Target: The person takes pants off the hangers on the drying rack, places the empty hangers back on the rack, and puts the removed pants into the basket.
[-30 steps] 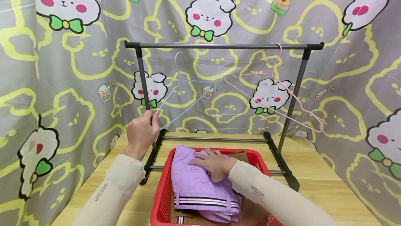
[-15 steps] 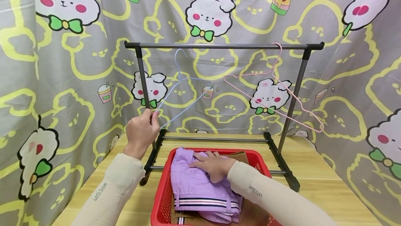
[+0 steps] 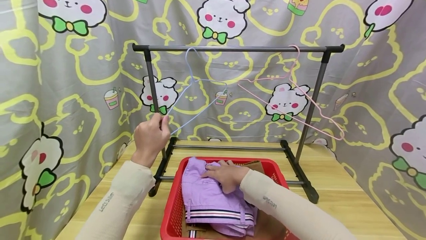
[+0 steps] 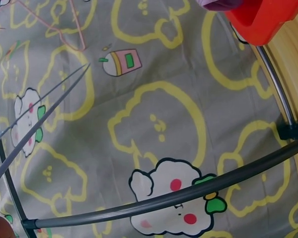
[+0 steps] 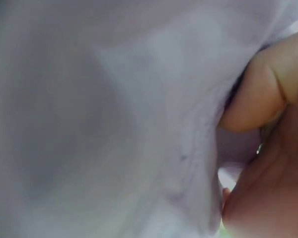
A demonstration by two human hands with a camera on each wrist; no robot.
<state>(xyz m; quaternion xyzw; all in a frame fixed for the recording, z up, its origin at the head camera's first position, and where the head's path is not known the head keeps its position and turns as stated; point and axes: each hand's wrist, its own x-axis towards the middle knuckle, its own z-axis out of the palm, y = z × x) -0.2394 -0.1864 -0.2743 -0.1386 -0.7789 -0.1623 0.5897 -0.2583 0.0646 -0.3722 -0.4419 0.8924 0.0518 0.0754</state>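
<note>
My left hand grips one lower corner of a thin blue clothes hanger. The hanger's hook overlaps the grey top rail of a clothes rack. In the left wrist view, two hanger wires slant in from the left edge, and only a bit of the hand shows. Over folded purple trousers with a striped waistband lies my right hand. Its bent finger and thumb hold a fold of that cloth in the right wrist view, where blurred fabric covers most of the picture.
A red basket holds the trousers and a brown garment beneath them. Further right, a pink hanger hangs on the rail. The rack's black feet stand on the wooden table, with a patterned curtain behind.
My left hand has lifted the blue hanger slightly, bringing its hook from below the rail up to rail height. The right hand stays on the trousers, whose cloth has bunched a little under the fingers.
</note>
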